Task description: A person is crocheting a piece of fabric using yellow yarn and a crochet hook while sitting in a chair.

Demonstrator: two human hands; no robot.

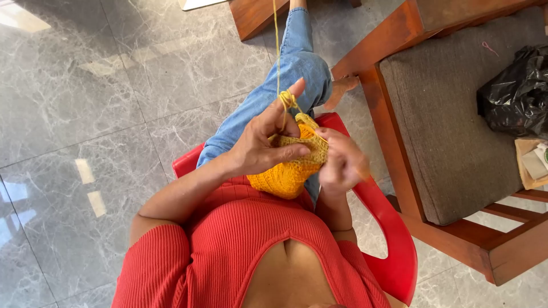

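Yellow crocheted wool piece (pixel 288 171): left hand (pixel 265 142) gripping it, thin yellow yarn strand (pixel 278 51) looping its forefinger; right hand (pixel 341 162) pinching the edge; tension loop is likely slipping off.

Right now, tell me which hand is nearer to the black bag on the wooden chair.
Right. The right hand works at the yellow crochet piece's edge, on the side toward the black bag. The left hand grips the piece farther away, yarn looped over its finger.
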